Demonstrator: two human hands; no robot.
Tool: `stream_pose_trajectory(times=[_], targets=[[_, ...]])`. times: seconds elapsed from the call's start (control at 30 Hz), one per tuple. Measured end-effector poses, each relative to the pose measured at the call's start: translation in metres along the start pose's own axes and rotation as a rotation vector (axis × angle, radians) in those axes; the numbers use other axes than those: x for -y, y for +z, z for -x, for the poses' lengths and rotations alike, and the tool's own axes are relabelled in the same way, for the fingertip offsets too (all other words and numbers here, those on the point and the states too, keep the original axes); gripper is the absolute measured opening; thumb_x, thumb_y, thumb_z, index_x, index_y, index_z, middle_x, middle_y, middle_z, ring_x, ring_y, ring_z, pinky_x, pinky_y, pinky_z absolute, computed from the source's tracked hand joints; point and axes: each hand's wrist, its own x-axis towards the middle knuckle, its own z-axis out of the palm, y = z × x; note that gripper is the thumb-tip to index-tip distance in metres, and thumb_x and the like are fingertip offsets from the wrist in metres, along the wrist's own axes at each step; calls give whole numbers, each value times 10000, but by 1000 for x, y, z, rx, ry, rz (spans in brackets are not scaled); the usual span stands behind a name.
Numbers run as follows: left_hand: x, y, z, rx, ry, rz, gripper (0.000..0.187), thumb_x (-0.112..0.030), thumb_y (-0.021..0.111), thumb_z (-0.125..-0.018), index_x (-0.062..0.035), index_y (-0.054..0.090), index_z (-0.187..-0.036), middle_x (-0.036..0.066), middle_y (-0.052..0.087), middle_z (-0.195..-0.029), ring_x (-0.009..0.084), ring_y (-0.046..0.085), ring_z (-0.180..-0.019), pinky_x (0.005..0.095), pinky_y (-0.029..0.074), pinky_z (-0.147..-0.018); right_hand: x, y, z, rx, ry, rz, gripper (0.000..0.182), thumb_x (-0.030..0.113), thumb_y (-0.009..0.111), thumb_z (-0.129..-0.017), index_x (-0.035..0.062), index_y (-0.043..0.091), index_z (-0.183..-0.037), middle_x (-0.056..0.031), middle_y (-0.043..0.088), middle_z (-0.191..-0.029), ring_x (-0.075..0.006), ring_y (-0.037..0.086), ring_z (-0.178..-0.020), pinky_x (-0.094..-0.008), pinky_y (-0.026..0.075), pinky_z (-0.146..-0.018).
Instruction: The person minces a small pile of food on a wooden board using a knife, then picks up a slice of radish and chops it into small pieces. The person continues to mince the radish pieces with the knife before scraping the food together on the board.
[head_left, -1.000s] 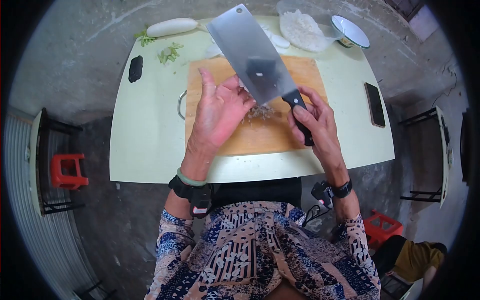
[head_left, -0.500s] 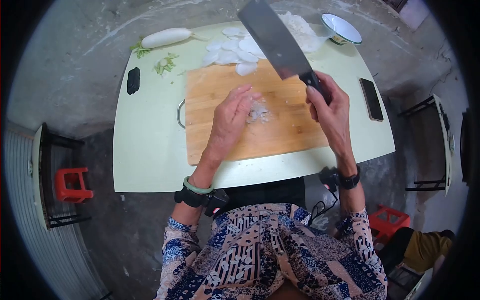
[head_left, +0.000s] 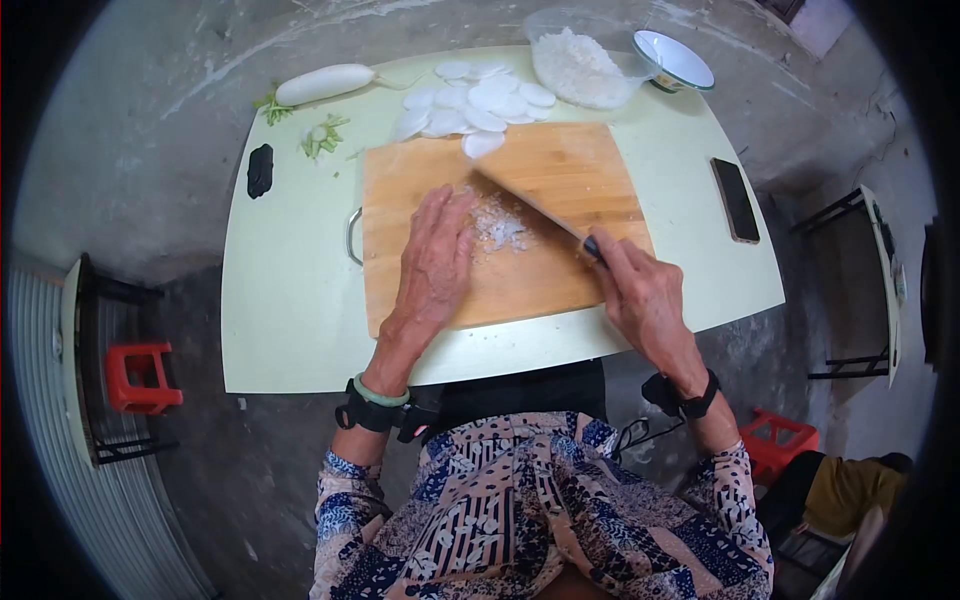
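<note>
My right hand point(head_left: 645, 298) is closed round the dark handle of a cleaver point(head_left: 532, 205). Its blade slants up and left over the wooden cutting board point(head_left: 580, 170), seen nearly edge-on. Finely chopped white bits point(head_left: 500, 228), apparently radish, lie under and beside the blade. Just left of this pile, my left hand point(head_left: 437, 255) rests with fingers stretched out and holds nothing. Overlapping white radish slices point(head_left: 490, 95) are spread beyond the board, one of them point(head_left: 483, 145) at its far edge.
A whole white radish point(head_left: 325, 84) and leafy green tops point(head_left: 323, 137) lie at the far left. A clear bowl of shredded white pieces point(head_left: 580, 72) stands near an enamel bowl point(head_left: 675, 62). A phone point(head_left: 735, 200) lies right, a black object point(head_left: 260, 171) left.
The cleaver has come down from its raised position to the board, its blade turned nearly edge-on. My left hand has shifted slightly left and flattened beside the chopped bits.
</note>
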Motion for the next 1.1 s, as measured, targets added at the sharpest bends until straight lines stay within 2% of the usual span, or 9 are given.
stream_pose_trajectory(times=[0.17, 0.23, 0.27, 0.3, 0.37, 0.53, 0.73, 0.83, 1.1], targets=[[3, -3, -1, 67, -46, -5, 448, -166, 562, -1101, -55, 551, -1535, 287, 493, -1602, 448, 455, -1514, 487, 399, -1237, 1, -13, 15, -52, 91, -173, 434, 32, 714, -957, 63, 633, -1382, -148, 715, -929, -318, 729, -784, -400, 563, -636], [5, -4, -1, 88, -13, -43, 463, -216, 534, -1123, -48, 531, -1554, 289, 472, -1622, 438, 429, -1537, 479, 371, -1256, -11, -24, 25, -41, 324, -358, 435, 21, 668, -996, 68, 622, -1426, -158, 695, -903, -264, 727, -778, -365, 546, -640], [5, -5, -2, 86, -7, -41, 463, -216, 534, -1123, -48, 531, -1554, 289, 472, -1622, 438, 429, -1537, 479, 371, -1256, -15, -30, 31, 18, 486, -459, 400, 49, 621, -1036, 25, 617, -1435, -105, 655, -828, -159, 661, -707, -307, 502, -605], [4, -6, -2, 100, -42, 3, 490, -221, 566, -1106, -36, 523, -1558, 306, 464, -1619, 460, 410, -1541, 497, 345, -1268, -20, -33, 37, 11, 488, -456, 400, 49, 621, -1036, 25, 617, -1435, -105, 655, -828, -159, 661, -707, -307, 502, -605], [5, -6, -4, 117, -65, 58, 521, -227, 597, -1090, -25, 515, -1563, 324, 457, -1616, 483, 391, -1545, 514, 319, -1279, -27, -43, 49, 83, 831, -871, 377, 90, 607, -1060, -14, 613, -1422, -34, 631, -817, -77, 594, -657, -259, 462, -559], [13, 0, -11, 122, -75, 74, 583, -324, 543, -1118, -61, 450, -1629, 327, 360, -1687, 495, 279, -1604, 562, 205, -1318, -31, -42, 73, 111, 854, -1077, 397, 120, 584, -1086, -84, 568, -1425, -24, 642, -834, -70, 575, -604, -238, 455, -506], [12, 17, -19, 155, -58, -176, 655, -371, 580, -1109, -60, 404, -1658, 383, 273, -1699, 570, 215, -1597, 634, 172, -1305, 8, -19, 76, 121, 883, -1167, 389, 104, 576, -1094, -76, 553, -1439, -26, 630, -824, -85, 599, -595, -248, 489, -512], [5, 20, -24, 206, -55, -192, 715, -409, 615, -1089, -52, 385, -1664, 401, 276, -1686, 575, 206, -1597, 638, 162, -1305, 31, -12, 69, 117, 935, -1172, 379, 89, 558, -1099, -64, 557, -1445, -17, 619, -815, -81, 611, -594, -242, 500, -509], [2, 31, -24, 240, -39, -176, 750, -481, 559, -1101, -54, 352, -1682, 372, 289, -1698, 533, 203, -1613, 598, 146, -1319, 79, 6, 50, 201, 928, -1134, 425, 115, 580, -1095, -34, 559, -1492, -38, 663, -781, -89, 655, -596, -253, 536, -514]])
